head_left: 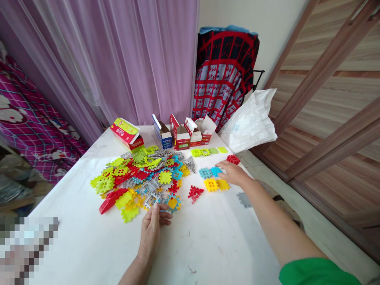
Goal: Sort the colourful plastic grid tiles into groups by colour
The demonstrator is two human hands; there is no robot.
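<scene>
My right hand (233, 173) reaches over the right side of the table, its fingers around the right edge of a bright blue notched building tile (215, 171). That tile lies beside a lighter blue lattice tile (205, 173). Just in front of them are a yellow lattice tile (211, 185) and a solid yellow tile (223, 184). Low at the front of the mixed pile, my left hand (156, 221) has loosely bent, parted fingers. Close to its fingertips lies a blue tile with a yellow middle (173, 203). A red triangular piece (195, 193) lies between the hands.
A pile of coloured tiles (148, 178) covers the table's middle left. Behind stand a red-and-yellow box (127, 134), a blue box (163, 136) and several open red boxes (181, 138). Green tiles (204, 152), a red piece (233, 159), a grey tile (244, 200) and a white bag (251, 122) are rightward.
</scene>
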